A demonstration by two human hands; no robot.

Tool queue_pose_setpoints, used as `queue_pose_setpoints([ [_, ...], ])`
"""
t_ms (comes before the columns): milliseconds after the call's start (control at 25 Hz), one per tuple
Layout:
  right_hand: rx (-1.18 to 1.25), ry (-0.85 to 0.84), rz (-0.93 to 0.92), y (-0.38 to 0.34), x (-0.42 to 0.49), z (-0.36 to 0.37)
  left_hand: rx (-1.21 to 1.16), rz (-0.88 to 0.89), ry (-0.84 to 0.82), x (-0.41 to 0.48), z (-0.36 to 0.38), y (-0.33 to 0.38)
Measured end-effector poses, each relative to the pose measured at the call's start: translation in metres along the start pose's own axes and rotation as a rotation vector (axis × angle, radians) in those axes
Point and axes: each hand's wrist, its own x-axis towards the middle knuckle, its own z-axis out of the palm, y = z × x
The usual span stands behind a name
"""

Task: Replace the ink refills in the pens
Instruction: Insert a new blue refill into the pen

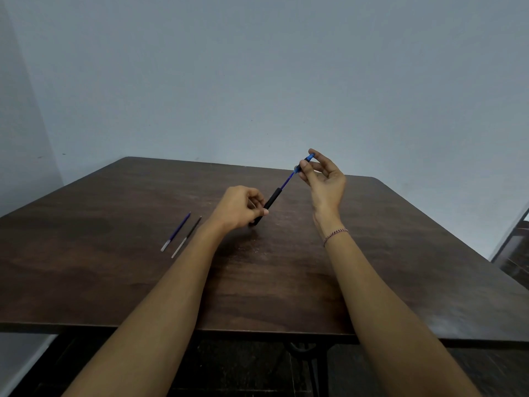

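Observation:
My left hand (239,206) grips a black pen barrel (272,199) held slanted just above the dark wooden table (114,276). A blue ink refill (287,181) sticks out of the barrel's upper end. My right hand (323,179) pinches the blue tip piece (308,158) at the refill's far end between thumb and fingers, raised above the table. To the left of my left forearm lie two loose refills side by side: a blue refill (177,231) and a black refill (187,236), both with clear ends toward me.
The table stands against a pale blue wall. Its front edge runs across the lower view, with a dark metal frame (303,351) beneath. A dark piece of furniture (515,253) shows past the table's right edge. A thin bracelet (335,235) circles my right wrist.

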Motion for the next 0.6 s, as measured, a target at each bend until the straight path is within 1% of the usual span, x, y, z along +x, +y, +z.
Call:
queue_pose_setpoints([
  [600, -0.107, -0.155, -0.047, 0.0039, -0.0034, 0.0026, 0.071, -0.009, 0.034, 0.0011, -0.0005, -0.0004],
])
